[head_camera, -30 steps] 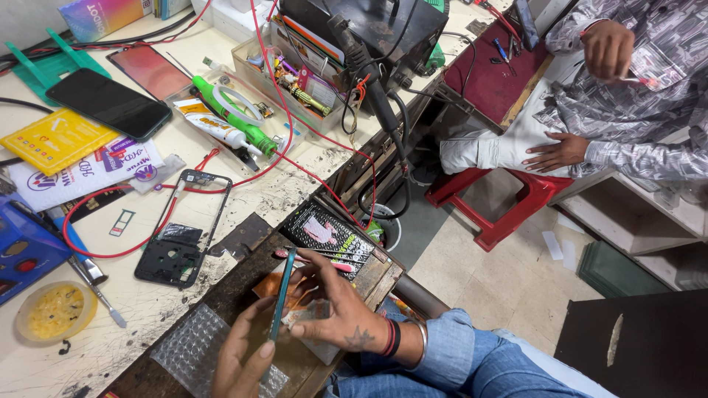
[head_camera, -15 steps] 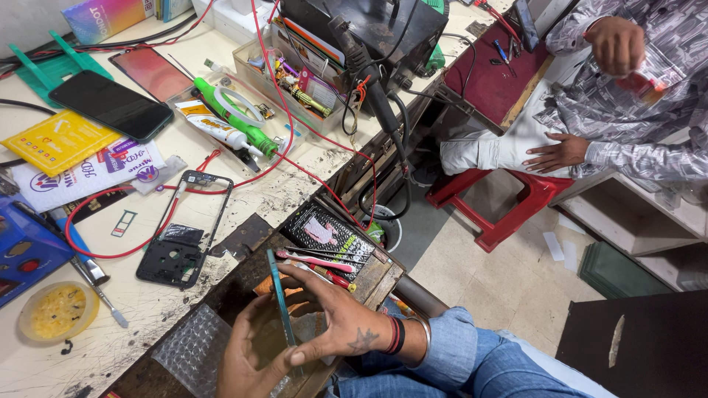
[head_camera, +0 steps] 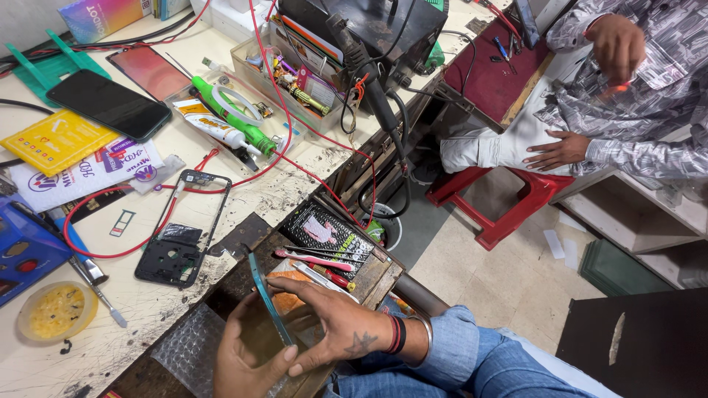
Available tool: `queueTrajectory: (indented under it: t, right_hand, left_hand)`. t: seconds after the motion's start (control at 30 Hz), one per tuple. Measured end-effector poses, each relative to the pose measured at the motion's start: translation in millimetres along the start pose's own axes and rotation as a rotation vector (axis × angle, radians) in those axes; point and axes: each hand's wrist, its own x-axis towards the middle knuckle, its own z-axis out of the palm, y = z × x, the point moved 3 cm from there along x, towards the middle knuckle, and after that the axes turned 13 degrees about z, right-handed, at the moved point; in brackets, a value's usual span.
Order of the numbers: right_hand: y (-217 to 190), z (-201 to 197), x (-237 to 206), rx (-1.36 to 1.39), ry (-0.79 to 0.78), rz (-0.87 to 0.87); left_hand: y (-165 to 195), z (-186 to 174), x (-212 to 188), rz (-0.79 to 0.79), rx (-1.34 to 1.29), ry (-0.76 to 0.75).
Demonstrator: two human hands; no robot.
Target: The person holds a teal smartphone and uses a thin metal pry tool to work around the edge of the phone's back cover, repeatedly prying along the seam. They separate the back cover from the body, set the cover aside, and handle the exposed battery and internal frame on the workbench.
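I hold a thin teal-edged phone panel (head_camera: 267, 301) on its edge between both my hands, over the open wooden drawer (head_camera: 372, 276) at the front of the bench. My right hand (head_camera: 332, 324) lies across it from the far side, fingers spread and closed against its face, with the thumb curled under toward me. My left hand (head_camera: 247, 361) cups it from below, palm up, thumb pressed to the near face, so both hands are clamped on the panel. It stands tilted, its upper end pointing away from me toward the bench.

Just beyond my right fingers, in the drawer, lie a red-handled tweezer and screwdriver (head_camera: 313, 259) and a dark printed packet (head_camera: 328, 234). Under my left hand lies a sheet of bubble wrap (head_camera: 184, 346). Further out to my left a black phone frame (head_camera: 184, 237) rests on the scratched worktop (head_camera: 140, 309), ringed by a red wire (head_camera: 74, 243). A small yellow paste tub (head_camera: 55, 311) sits well to the left. Across to my right another person's hand (head_camera: 557, 151) rests on their own knee above a red stool (head_camera: 509, 203).
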Motion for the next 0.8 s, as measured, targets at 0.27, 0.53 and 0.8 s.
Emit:
queueTrajectory:
  t: [0.27,0.53,0.8]
  right_hand:
    - [4.9,1.1,-0.3,0.088,-0.097,0.123]
    - [5.2,-2.2,3.5,0.072,-0.079,0.091]
    - [8.1,-6.4,5.6,0.106,-0.093,0.099]
  left_hand:
    - [0.0,1.8,-1.7,-0.006,0.057,0.013]
    - [-2.4,-0.7,-0.6,0.011,0.038,0.018]
    - [-4.5,-1.4,-0.2,0.017,0.026,0.032]
